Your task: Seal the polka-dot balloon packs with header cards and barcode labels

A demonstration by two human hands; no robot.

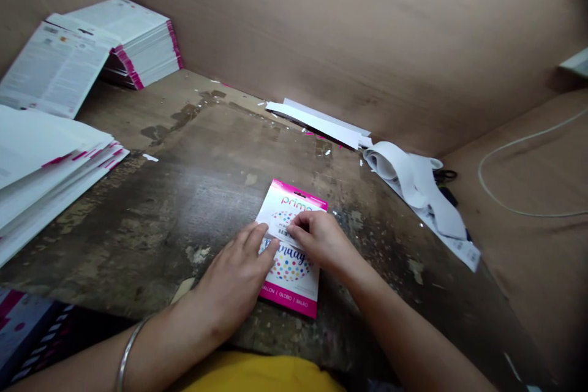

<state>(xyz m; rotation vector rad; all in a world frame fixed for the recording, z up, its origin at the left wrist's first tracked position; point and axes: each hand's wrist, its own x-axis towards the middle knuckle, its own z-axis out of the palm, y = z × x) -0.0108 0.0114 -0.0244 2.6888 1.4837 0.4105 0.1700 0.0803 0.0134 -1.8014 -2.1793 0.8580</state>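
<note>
A flat balloon packet (288, 294), white with pink bands and coloured dots, lies on the worn table. Across its middle is a white barcode label (281, 231), partly covered by my fingers. My right hand (316, 234) pinches the label's right part between thumb and bent fingers. My left hand (241, 266) rests on the packet's left side, fingers stretched out and thumb tip near the label's lower edge. Whether the label is stuck down or loose, I cannot tell.
A thick stack of packets (151, 49) stands at the back left, another packet (55, 67) leaning on it. More packets (50, 177) are piled at left. A curled strip of labels (413, 184) lies at right, near black scissors (444, 176). Paper strips (316, 122) lie along the back wall.
</note>
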